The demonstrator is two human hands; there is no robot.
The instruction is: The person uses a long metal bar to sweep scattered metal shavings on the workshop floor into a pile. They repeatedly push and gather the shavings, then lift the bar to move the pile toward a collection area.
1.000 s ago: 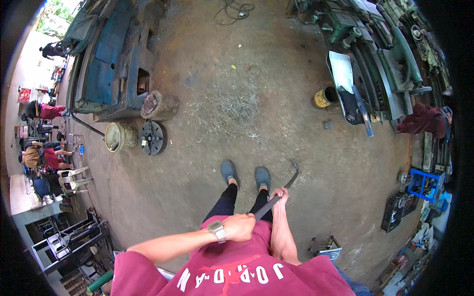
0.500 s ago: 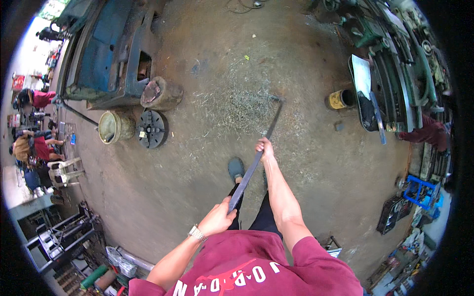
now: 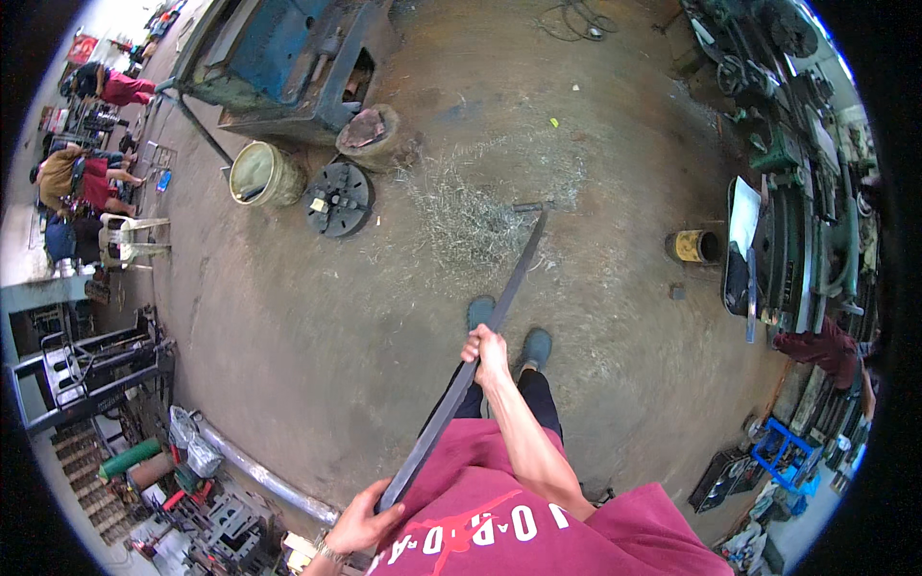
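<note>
A long, dark, flat-sided handle of a T-shaped scraper [image 3: 447,405] runs slantwise from my waist to the floor ahead. My right hand [image 3: 487,353] is closed around its middle, above my shoes. Near my shirt, my left hand [image 3: 370,518] grips its near end; some of those fingers are hidden behind the bar. At the far end, the short crossbar head [image 3: 533,206] rests at the right edge of a loose heap of curly metal shavings [image 3: 471,216]. Finer shavings lie scattered around the heap.
A dark slotted round plate [image 3: 339,200], a whitish bucket [image 3: 267,175] and a stump-like block [image 3: 370,137] stand beside a blue machine [image 3: 274,53] at left. A yellow can [image 3: 691,247] stands near machinery at right. Other people are at the far left and right edge.
Both hands have drawn back toward my body with the scraper, whose near end now lies at my shirt. My right shoe has come into fuller view, and the scene has shifted in the picture.
</note>
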